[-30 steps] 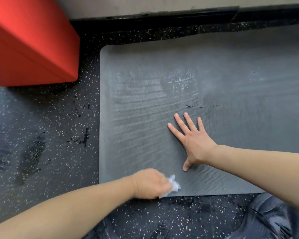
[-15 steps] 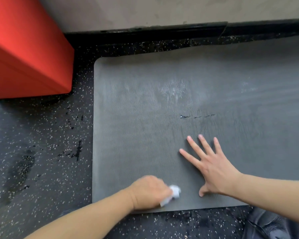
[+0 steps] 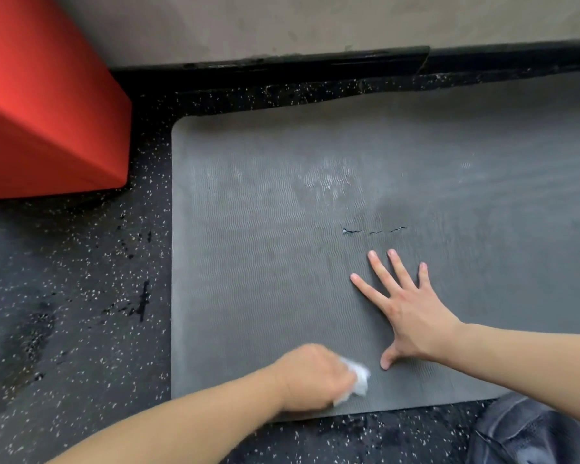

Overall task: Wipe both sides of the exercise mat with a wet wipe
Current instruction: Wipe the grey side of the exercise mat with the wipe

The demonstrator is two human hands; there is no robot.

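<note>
A grey ribbed exercise mat (image 3: 282, 249) lies flat on the speckled floor, running off the right edge of the view. It has a short tear (image 3: 374, 230) near its middle and a pale smear above that. My left hand (image 3: 310, 376) grips a crumpled white wet wipe (image 3: 359, 380) and presses it on the mat close to the near edge. My right hand (image 3: 406, 309) lies flat on the mat with fingers spread, just right of the wipe.
A red block (image 3: 44, 105) stands at the far left, off the mat's corner. A black skirting strip (image 3: 315, 67) and a grey wall run behind the mat. Dark wet patches (image 3: 24, 343) mark the floor at left. My knee in dark cloth (image 3: 529, 433) sits at bottom right.
The view has tilted, so mat and hands sit lower in frame. My left hand with the wipe stays near the mat's near edge. My right hand remains flat beside it.
</note>
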